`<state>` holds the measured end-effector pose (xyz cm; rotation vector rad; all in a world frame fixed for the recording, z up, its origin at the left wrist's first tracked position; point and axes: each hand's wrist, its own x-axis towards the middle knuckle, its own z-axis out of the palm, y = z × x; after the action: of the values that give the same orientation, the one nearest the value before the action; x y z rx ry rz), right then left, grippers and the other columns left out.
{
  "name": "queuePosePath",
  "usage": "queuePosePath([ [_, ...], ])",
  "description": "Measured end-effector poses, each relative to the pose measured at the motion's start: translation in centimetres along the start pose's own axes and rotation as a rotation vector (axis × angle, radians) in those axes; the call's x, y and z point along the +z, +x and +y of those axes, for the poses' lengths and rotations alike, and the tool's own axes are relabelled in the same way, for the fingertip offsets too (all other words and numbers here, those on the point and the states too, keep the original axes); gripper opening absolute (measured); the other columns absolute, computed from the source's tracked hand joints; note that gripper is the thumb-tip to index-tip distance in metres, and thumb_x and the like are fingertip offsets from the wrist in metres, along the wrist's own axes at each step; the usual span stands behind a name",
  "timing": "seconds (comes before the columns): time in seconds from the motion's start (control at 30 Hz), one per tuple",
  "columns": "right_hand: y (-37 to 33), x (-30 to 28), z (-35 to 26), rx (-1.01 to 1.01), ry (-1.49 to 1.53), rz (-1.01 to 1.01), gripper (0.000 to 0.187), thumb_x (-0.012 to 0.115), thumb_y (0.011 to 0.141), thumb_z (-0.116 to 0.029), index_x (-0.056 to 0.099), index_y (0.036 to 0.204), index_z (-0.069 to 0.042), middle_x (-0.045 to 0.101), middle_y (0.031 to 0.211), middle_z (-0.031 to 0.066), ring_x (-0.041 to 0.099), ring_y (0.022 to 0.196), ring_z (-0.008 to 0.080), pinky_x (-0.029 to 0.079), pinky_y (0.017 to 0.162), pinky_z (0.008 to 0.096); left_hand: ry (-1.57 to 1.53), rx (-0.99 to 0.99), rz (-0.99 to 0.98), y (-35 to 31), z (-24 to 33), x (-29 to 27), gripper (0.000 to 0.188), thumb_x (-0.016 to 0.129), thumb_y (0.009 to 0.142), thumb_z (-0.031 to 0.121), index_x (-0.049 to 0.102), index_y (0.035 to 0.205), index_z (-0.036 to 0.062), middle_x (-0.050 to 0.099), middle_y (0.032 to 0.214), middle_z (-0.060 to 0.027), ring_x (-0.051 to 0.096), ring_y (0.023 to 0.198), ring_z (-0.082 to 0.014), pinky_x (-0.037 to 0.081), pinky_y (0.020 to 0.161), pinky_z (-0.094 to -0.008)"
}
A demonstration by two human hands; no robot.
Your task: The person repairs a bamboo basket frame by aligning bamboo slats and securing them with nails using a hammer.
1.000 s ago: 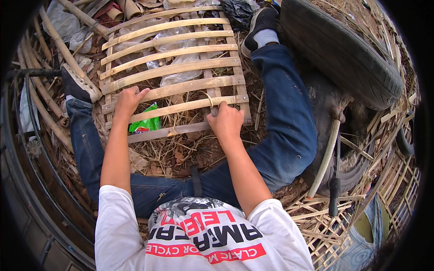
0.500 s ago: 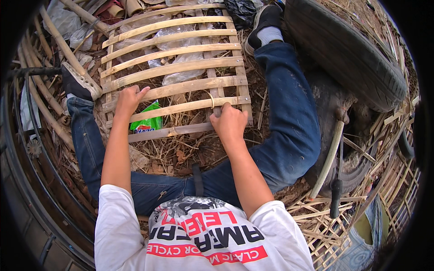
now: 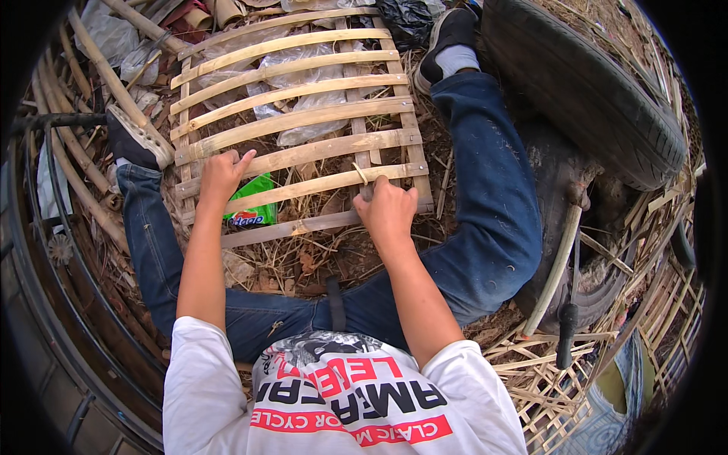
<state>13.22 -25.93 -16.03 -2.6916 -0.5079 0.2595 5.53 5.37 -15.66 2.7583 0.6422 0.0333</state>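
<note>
A bamboo rack (image 3: 296,118) of several curved pale slats nailed to upright strips lies on the ground between my legs. My left hand (image 3: 222,178) is closed over its near left slats, thumb pointing right. Near the right end of the nearest slats, my right hand (image 3: 388,211) is closed, knuckles up, against an inner upright. Beside its fingertips a thin pale strip (image 3: 360,174) bends up over the second-nearest slat. What those fingers pinch is hidden. A green plastic packet (image 3: 260,203) lies beneath the rack, partly covered by a slat.
Worn tires (image 3: 584,91) stand right of my right leg, by a stick (image 3: 553,265) and a dark-handled tool (image 3: 566,334). Woven bamboo lattice (image 3: 546,379) lies lower right. Bamboo poles (image 3: 114,76) and black metal rails (image 3: 83,250) line the left. Plastic bags (image 3: 311,114) lie under the rack.
The rack and both hands have shifted slightly right in the picture. The pale strip by my right hand has changed from an upright loop to a slanting line.
</note>
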Motion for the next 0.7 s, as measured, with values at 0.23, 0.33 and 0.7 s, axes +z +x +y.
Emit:
queuePosePath([
  [0.23,0.11,-0.04,0.19,-0.027,-0.017,-0.017,0.032,0.081,0.065,-0.027,0.061,0.075,-0.004,0.065,0.062,0.0128,0.065,0.062,0.0312,0.042,0.072,0.0411,-0.015,-0.032,-0.021,-0.71,-1.07,0.00,0.059,0.060,0.090,0.050,0.056,0.062,-0.0024,0.056,0.061,-0.0244,0.057,0.062,-0.0438,0.044,0.058,-0.0487],
  [0.33,0.15,-0.09,0.19,-0.033,-0.012,-0.023,0.033,0.082,0.065,-0.026,0.062,0.077,-0.004,0.066,0.067,0.0123,0.066,0.069,0.0306,0.042,0.074,0.0412,-0.052,-0.029,-0.019,-0.58,-0.99,0.25,0.059,0.060,0.090,0.050,0.056,0.063,-0.0027,0.056,0.062,-0.0246,0.057,0.063,-0.0440,0.044,0.059,-0.0487],
  [0.7,-0.11,0.16,0.52,-0.037,0.017,0.001,0.031,0.082,0.066,-0.025,0.065,0.081,-0.003,0.066,0.069,0.0118,0.065,0.073,0.0302,0.042,0.074,0.0415,-0.036,-0.023,-0.052,-0.44,-0.68,0.17,0.058,0.059,0.090,0.050,0.059,0.065,-0.0023,0.057,0.063,-0.0251,0.058,0.066,-0.0443,0.045,0.061,-0.0489],
])
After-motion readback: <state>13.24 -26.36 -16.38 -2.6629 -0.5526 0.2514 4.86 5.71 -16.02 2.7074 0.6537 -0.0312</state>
